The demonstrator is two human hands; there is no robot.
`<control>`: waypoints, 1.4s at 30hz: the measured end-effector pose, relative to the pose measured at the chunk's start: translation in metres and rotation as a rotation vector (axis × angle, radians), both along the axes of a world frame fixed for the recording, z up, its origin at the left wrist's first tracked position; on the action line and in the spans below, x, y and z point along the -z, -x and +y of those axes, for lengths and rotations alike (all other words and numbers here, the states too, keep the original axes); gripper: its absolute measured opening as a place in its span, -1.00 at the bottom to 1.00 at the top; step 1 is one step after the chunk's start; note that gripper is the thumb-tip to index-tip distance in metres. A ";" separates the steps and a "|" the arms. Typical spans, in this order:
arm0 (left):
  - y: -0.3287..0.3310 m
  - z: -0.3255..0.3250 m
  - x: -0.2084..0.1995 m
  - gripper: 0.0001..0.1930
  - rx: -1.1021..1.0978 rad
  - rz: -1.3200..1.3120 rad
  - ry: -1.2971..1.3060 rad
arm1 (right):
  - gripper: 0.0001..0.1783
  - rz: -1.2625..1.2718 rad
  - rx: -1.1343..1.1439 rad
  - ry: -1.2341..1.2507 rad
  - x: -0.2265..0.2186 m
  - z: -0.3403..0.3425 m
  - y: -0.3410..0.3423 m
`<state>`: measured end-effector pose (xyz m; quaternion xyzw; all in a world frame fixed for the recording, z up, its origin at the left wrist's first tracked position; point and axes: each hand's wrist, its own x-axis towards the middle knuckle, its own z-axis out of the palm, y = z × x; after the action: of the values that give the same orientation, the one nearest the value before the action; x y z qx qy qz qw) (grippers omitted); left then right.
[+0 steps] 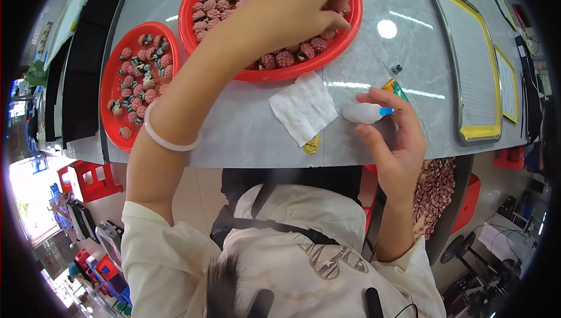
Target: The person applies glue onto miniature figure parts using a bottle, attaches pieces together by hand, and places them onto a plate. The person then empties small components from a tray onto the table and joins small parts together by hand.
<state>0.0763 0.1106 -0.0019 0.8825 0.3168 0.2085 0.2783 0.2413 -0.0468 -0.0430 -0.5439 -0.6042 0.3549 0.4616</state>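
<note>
My left hand is over a large red tray filled with knobbly pinkish-red pieces, some showing dark and pale patches. Its thumb stands apart from the curled fingers, whose tips are partly hidden; I see nothing held there. Near the table's front edge, my right hand curls round a small white squeeze bottle, which lies sideways with its blue nozzle toward the right. Left of the bottle lies a crumpled white tissue, partly over a round gold sticker. A green and orange tube lies behind my right fingers.
A smaller red tray of similar pieces stands at the left. A small dark cap sits on the grey table. On the right lies a metal-rimmed tray with yellow edging. Below the table's right side, many pinkish-brown pieces fill a container.
</note>
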 end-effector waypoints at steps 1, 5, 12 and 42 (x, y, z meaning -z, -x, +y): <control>0.002 -0.006 -0.015 -0.85 -0.095 0.021 0.074 | -0.57 0.003 0.005 0.003 0.004 0.002 0.000; 0.015 -0.033 -0.010 -0.85 -0.277 -0.289 0.165 | -0.58 -0.009 -0.040 -0.002 0.006 -0.001 -0.005; 0.027 -0.118 0.027 -0.73 -0.217 -0.941 0.713 | -0.40 0.340 0.082 0.097 -0.020 -0.013 -0.014; -0.001 -0.164 0.043 -0.61 -0.280 -1.076 1.074 | -0.45 -0.126 -0.071 -0.386 -0.046 -0.040 -0.040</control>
<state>0.0773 -0.0530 -0.0452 0.3555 0.3045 0.4596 0.7548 0.2813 -0.0864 0.0032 -0.4447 -0.7077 0.2138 0.5057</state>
